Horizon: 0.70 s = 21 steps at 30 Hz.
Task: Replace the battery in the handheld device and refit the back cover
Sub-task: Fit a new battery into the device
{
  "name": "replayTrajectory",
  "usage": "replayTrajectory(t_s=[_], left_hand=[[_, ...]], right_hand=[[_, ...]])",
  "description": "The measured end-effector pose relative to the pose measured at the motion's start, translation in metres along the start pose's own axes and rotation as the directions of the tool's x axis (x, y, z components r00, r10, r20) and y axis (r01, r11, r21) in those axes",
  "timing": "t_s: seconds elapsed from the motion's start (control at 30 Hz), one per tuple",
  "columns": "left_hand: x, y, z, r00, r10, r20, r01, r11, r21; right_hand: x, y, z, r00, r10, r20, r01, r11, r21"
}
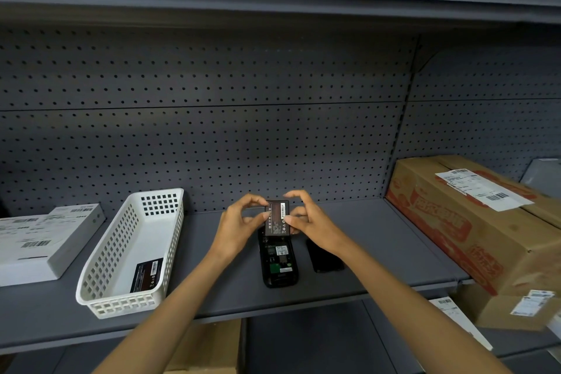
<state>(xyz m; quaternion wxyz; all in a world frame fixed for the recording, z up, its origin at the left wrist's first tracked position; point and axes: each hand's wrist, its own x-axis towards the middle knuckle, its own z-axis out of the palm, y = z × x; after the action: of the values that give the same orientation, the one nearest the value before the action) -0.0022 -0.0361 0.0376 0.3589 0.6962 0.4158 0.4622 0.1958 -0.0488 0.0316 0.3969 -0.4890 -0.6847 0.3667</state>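
Two hands (243, 222) (306, 219) pinching battery (277, 218) above open device (278, 258), centre frame. Cover (324, 257) off, lying right. Second battery (146, 275) in basket (100, 258), lower left. Seating, refitting seemingly left.

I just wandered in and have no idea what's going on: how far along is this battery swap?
About midway. Done: the back cover is off, lying on the shelf beside the device, whose battery bay is bare. In hand: the left hand and right hand pinch a battery above it. Another battery lies in the white basket. Left: seat the battery, refit the cover.
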Motion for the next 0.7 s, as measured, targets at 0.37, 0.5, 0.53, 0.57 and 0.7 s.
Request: replayTrajectory(t_s=[0.37,0.5,0.53,0.57,0.7], left_hand=[[0.003,-0.009,0.002,0.975,-0.161,0.152,0.16,0.987,0.016],[0.003,-0.012,0.001,0.961,-0.203,0.189,0.202,0.979,0.023],[0.002,-0.014,0.001,0.955,-0.213,0.205,0.214,0.977,0.018],[0.002,-0.016,0.002,0.95,-0.224,0.219,0.226,0.974,0.016],[-0.003,-0.021,0.002,0.946,-0.239,0.217,0.221,0.97,0.104]], right_hand=[[0.008,0.008,-0.003,0.98,0.197,-0.024,-0.194,0.976,0.098],[0.008,0.008,-0.006,0.97,0.243,0.008,-0.241,0.957,0.16],[0.007,0.008,-0.006,0.968,0.25,0.021,-0.25,0.953,0.169],[0.007,0.008,-0.006,0.966,0.256,0.038,-0.259,0.95,0.177],[0.005,0.008,-0.009,0.95,0.277,0.142,-0.302,0.932,0.202]])
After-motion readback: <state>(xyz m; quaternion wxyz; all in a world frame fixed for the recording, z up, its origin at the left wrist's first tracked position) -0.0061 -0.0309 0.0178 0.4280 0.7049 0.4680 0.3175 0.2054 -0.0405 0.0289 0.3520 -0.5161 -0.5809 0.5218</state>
